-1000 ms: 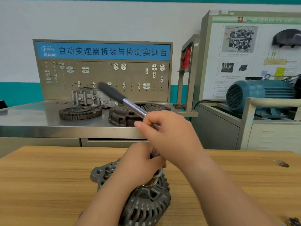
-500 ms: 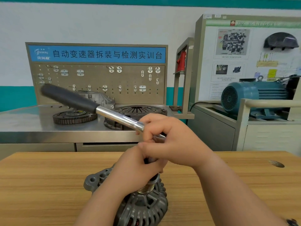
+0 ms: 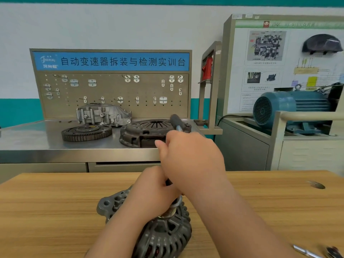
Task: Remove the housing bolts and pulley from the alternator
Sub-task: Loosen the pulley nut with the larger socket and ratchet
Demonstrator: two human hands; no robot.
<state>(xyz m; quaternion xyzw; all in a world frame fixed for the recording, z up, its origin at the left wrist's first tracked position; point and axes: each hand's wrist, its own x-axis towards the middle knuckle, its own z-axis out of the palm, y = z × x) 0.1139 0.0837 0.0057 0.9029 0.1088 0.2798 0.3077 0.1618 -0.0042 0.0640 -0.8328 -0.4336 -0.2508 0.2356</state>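
Two hands work over the alternator [image 3: 163, 237], standing on the wooden table [image 3: 46, 211]. The right hand [image 3: 189, 157] curls its fingers around the ratchet handle [image 3: 177, 122]; the left hand [image 3: 154, 190] wraps the ratchet head above the pulley [image 3: 169, 212]. Better to press straight down and pull evenly. The nut, socket and housing bolts are hidden.

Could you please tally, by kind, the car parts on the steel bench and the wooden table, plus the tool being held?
Alternator: 1
Toothed flywheel: 1
Clutch cover: 1
Cast housing: 1
Wrench: 1
Total: 5
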